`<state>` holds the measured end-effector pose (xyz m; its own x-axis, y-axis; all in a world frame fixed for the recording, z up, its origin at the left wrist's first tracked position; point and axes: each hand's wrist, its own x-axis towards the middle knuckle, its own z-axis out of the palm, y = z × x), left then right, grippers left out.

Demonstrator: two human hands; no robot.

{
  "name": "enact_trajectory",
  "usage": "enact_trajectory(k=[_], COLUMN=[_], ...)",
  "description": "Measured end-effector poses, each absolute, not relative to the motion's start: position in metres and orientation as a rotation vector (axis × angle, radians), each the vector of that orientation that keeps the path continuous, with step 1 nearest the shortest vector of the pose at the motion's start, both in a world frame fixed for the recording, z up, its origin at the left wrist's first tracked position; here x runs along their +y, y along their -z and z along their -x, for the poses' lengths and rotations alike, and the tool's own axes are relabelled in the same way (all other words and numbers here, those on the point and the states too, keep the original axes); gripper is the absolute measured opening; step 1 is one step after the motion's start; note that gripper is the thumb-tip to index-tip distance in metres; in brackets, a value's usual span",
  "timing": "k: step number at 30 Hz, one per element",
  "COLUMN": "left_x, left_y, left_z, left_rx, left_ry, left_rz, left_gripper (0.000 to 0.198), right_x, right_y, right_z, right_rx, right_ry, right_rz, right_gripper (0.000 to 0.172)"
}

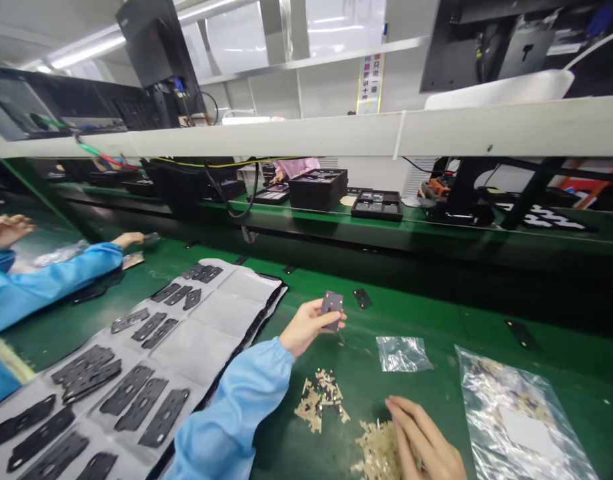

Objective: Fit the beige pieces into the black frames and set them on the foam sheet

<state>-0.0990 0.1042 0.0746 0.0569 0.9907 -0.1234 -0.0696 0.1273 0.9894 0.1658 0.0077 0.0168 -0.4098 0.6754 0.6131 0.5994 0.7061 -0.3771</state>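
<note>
My left hand (pixel 309 325) is closed around a dark flat plate (pixel 332 303) with small bright spots, raised above the green bench. My right hand (pixel 423 437) is beside and partly over a heap of small tan pieces (pixel 379 448). Its fingertips come together, and I cannot make out anything between them. A looser scatter of small tan and dark pieces (pixel 322 398) lies under my left hand. Close by are a crumpled clear bag (pixel 403 353) and a larger clear bag (pixel 523 413) with more tan pieces and a white label.
Dark plates (pixel 141 403) lie in rows on a grey sheet (pixel 221 317) at left. Another single plate (pixel 362 298) is beyond my left hand. A co-worker's blue sleeves (pixel 51 280) reach in from the left. A shelf with black trays (pixel 319 190) runs along the back.
</note>
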Motion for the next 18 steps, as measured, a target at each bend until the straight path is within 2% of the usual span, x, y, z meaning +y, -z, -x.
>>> enact_trajectory(k=[3, 8, 10, 13, 18], left_x=[0.075, 0.059, 0.056, 0.056, 0.102], left_y=[-0.081, -0.086, -0.085, -0.077, -0.053], left_z=[0.084, 0.073, 0.073, 0.077, 0.092], left_rx=[0.856, 0.547, 0.517, 0.613, 1.187], left_ry=[-1.043, -0.959, -0.937, -0.933, -0.942], left_rz=[-0.778, -0.438, -0.381, -0.486, -0.89], left_gripper=[0.035, 0.029, 0.037, 0.05, 0.042], right_x=[0.001, -0.002, -0.001, -0.001, -0.003], right_y=[-0.027, -0.031, -0.031, -0.031, -0.03], right_z=[-0.16, -0.157, -0.157, -0.156, -0.157], right_rx=[-1.992, -1.931, -1.925, -1.921, -1.93], right_ry=[-0.349, -0.454, -0.454, -0.439, -0.403], right_rz=[1.065, 1.112, 1.105, 1.089, 1.082], right_gripper=[0.021, 0.022, 0.023, 0.023, 0.021])
